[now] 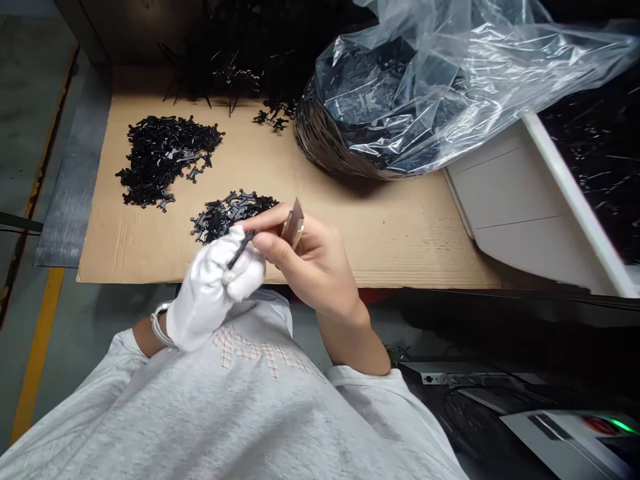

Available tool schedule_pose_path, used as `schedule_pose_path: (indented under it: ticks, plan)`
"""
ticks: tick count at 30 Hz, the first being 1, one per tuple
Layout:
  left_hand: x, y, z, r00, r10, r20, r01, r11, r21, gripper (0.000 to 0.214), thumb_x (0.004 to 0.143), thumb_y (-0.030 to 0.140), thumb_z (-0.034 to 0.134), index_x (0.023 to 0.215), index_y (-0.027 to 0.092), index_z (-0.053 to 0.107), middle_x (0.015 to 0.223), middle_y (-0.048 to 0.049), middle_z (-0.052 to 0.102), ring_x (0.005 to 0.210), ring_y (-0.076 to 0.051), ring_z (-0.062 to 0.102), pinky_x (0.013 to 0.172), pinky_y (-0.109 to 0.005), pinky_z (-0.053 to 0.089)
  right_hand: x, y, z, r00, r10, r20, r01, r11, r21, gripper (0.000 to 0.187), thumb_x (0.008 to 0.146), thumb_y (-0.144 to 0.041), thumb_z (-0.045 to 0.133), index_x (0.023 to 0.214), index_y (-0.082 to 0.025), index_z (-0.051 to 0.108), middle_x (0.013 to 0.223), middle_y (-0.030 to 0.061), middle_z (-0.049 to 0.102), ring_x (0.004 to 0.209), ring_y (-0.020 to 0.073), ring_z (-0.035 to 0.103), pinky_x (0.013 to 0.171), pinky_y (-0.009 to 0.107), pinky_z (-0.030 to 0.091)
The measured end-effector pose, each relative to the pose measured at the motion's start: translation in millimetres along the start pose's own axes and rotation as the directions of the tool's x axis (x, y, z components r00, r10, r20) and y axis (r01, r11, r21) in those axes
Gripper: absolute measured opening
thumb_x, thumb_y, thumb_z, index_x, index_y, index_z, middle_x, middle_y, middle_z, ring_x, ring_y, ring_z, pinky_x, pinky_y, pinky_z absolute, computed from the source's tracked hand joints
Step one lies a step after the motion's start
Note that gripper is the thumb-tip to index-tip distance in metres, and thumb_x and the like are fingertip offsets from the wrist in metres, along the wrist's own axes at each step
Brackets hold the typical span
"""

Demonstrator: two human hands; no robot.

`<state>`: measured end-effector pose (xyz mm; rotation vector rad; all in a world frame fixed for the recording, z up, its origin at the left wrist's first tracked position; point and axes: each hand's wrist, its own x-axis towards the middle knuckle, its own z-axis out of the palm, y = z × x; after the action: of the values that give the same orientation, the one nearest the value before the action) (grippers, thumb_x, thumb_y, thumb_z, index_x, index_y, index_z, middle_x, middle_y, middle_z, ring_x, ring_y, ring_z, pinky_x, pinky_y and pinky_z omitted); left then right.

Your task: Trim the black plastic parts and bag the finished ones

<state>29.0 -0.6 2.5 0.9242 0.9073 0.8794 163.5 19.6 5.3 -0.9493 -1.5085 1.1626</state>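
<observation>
Left hand (210,288) holding black part (242,249), right hand (310,263) blade (293,220)

A factory floor or production workshop, by all signs. Underfoot, grey painted concrete (30,73) with a yellow floor line (36,353). On a low work surface, a flattened corrugated cardboard sheet (380,247) under loose heaps of black moulded plastic parts (167,157). Beside them, a clear plastic sack (425,87) of similar dark stock and a white-rimmed bin (575,200) of more. At lower right, a piece of machinery (565,443) with a green indicator light (623,425). On one hand, a white cotton work glove (210,287).
</observation>
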Motion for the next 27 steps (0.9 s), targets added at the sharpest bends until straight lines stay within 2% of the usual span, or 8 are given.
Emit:
schedule_pose_path:
  ticks: [4,8,12,16,20,23,25,27]
  plan:
    - [8.7,-3.9,-0.8,0.994,0.07,0.088,-0.063,0.995,-0.078,0.048,0.097,0.045,0.032,0.054,0.022,0.025,0.047,0.0033,0.029,0.045,-0.011,0.028,0.051,-0.028,0.036,1.4,7.0,-4.6,1.0,0.007,-0.022,-0.008,0.999,-0.047,0.021,0.091,-0.035,0.059,0.08,-0.018,0.061,0.071,-0.0019,0.059,0.061,0.0083,0.051,0.055,0.022,0.041]
    - [20.4,-27.2,-11.0,0.989,0.15,0.011,-0.149,0.959,0.24,0.046,0.098,0.043,0.033,0.062,0.022,0.05,0.059,-0.001,0.054,0.058,-0.014,0.051,0.067,-0.029,0.045,0.0,19.1,-7.4,0.999,0.031,0.028,-0.026,0.986,-0.163,0.02,0.095,-0.027,0.051,0.076,-0.019,0.051,0.069,-0.0035,0.053,0.061,0.0079,0.047,0.058,0.022,0.038]
    - [30.2,-46.2,-21.8,0.946,0.312,-0.092,-0.223,0.828,0.514,0.031,0.093,0.041,0.043,0.075,0.022,0.059,0.073,-0.0033,0.065,0.068,-0.015,0.06,0.071,-0.028,0.049,2.2,36.1,-8.7,0.989,0.125,0.073,-0.101,0.957,-0.273,0.02,0.097,-0.031,0.043,0.08,-0.02,0.046,0.066,-0.0051,0.045,0.059,0.0093,0.043,0.059,0.023,0.035]
    - [34.0,-44.6,-40.6,0.904,0.352,-0.242,-0.126,0.761,0.636,0.024,0.093,0.038,0.045,0.089,0.02,0.06,0.086,-0.0055,0.07,0.081,-0.016,0.065,0.079,-0.028,0.049,16.7,62.7,-16.9,0.993,0.119,0.023,-0.093,0.871,-0.483,0.02,0.096,-0.032,0.041,0.079,-0.022,0.042,0.071,-0.0016,0.05,0.065,0.0133,0.047,0.063,0.026,0.034]
    - [29.9,-39.2,-75.1,0.784,0.354,-0.509,0.073,0.762,0.643,0.026,0.092,0.043,0.045,0.088,0.02,0.057,0.082,-0.0046,0.07,0.075,-0.016,0.066,0.069,-0.026,0.048,36.3,87.4,-30.4,0.981,0.192,0.022,-0.112,0.657,-0.745,0.019,0.095,-0.029,0.041,0.077,-0.023,0.042,0.079,0.0046,0.056,0.075,0.0195,0.053,0.067,0.03,0.035]
    - [24.3,-40.1,-98.3,0.685,0.375,-0.625,0.148,0.768,0.623,0.028,0.091,0.045,0.046,0.083,0.021,0.056,0.077,-0.0029,0.069,0.072,-0.016,0.064,0.067,-0.026,0.046,51.1,89.3,-26.4,0.972,0.226,0.061,-0.06,0.493,-0.868,0.016,0.096,-0.026,0.041,0.086,-0.019,0.052,0.092,0.0106,0.061,0.083,0.0231,0.057,0.069,0.031,0.036]
    - [21.8,-41.6,-106.8,0.641,0.387,-0.663,0.168,0.772,0.613,0.028,0.091,0.046,0.046,0.081,0.021,0.055,0.075,-0.0025,0.068,0.071,-0.016,0.063,0.067,-0.026,0.045,64.8,84.4,-9.5,0.969,0.214,0.121,0.001,0.487,-0.874,0.017,0.096,-0.024,0.042,0.096,-0.017,0.057,0.101,0.0129,0.062,0.086,0.0235,0.058,0.071,0.031,0.039]
    - [20.7,-42.3,-109.3,0.621,0.394,-0.677,0.171,0.775,0.608,0.027,0.09,0.045,0.046,0.081,0.021,0.054,0.076,-0.0026,0.068,0.07,-0.015,0.062,0.068,-0.027,0.044,83.1,80.9,17.6,0.949,0.202,0.243,0.096,0.548,-0.831,0.019,0.096,-0.026,0.045,0.104,-0.015,0.059,0.108,0.0135,0.062,0.09,0.0233,0.059,0.073,0.031,0.041]
